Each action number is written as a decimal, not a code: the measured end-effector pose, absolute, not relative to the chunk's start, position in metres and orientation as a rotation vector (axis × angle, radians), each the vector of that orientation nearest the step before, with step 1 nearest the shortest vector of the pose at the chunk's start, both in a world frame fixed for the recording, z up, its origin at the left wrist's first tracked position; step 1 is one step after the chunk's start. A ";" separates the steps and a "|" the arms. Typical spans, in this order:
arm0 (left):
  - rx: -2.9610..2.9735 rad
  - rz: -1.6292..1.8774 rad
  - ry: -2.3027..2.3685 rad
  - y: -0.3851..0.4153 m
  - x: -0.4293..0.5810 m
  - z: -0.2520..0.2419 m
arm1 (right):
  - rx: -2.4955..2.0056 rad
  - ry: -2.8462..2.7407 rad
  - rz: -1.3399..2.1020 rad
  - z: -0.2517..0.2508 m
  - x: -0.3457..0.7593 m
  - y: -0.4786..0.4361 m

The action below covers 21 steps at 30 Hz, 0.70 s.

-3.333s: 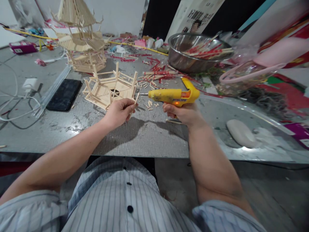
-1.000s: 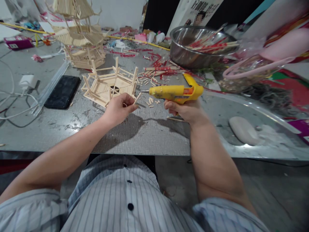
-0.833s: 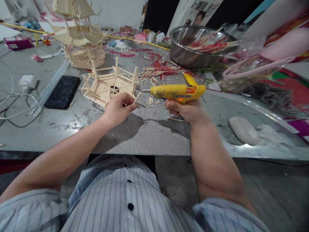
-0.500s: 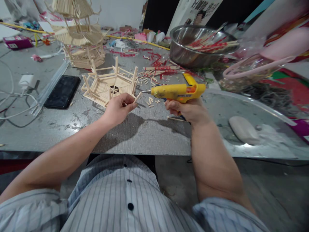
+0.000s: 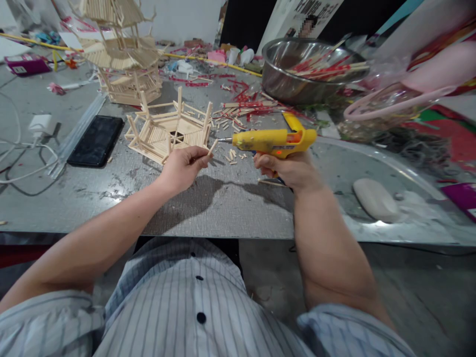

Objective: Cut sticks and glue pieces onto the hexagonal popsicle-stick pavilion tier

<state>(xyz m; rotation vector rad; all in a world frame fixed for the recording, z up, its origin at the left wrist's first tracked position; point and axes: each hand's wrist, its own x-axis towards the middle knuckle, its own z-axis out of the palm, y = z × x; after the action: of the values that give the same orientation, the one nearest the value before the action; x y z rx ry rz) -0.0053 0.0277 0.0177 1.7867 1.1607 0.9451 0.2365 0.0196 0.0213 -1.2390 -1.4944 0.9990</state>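
Between the thumb and fingers of my left hand [image 5: 186, 166] is a short wooden stick [image 5: 213, 147], tilted upward. My right hand [image 5: 286, 168] is wrapped round the handle of a yellow hot glue gun [image 5: 267, 141]. The gun's metal nozzle points left and is at the stick's upper end; whether they touch I cannot tell. Just behind my left hand lies a six-sided wooden stick frame [image 5: 159, 134] with upright posts and a hole in its floor. Cut stick pieces [image 5: 232, 156] are scattered between my hands.
A tiered stick pagoda [image 5: 126, 59] stands at the back left. A black phone [image 5: 95, 141] and a white charger [image 5: 41, 126] lie on the left. A steel bowl [image 5: 275, 74] holds sticks at the back right. A white computer mouse [image 5: 375, 199] rests on the right. A person [image 5: 307, 27] appears in the background.
Almost nothing differs. My left hand and the stick have shifted very slightly, while the glue gun stays in place.
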 end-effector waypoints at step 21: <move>1.569 0.899 1.014 0.025 -0.001 0.023 | -1.276 -1.501 0.982 0.015 0.241 0.024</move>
<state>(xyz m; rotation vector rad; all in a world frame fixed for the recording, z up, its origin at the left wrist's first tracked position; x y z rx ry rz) -0.0006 0.0247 0.0228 1.5695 1.0137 0.8985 0.2408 0.0240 0.0155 -1.2758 -1.5008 0.9821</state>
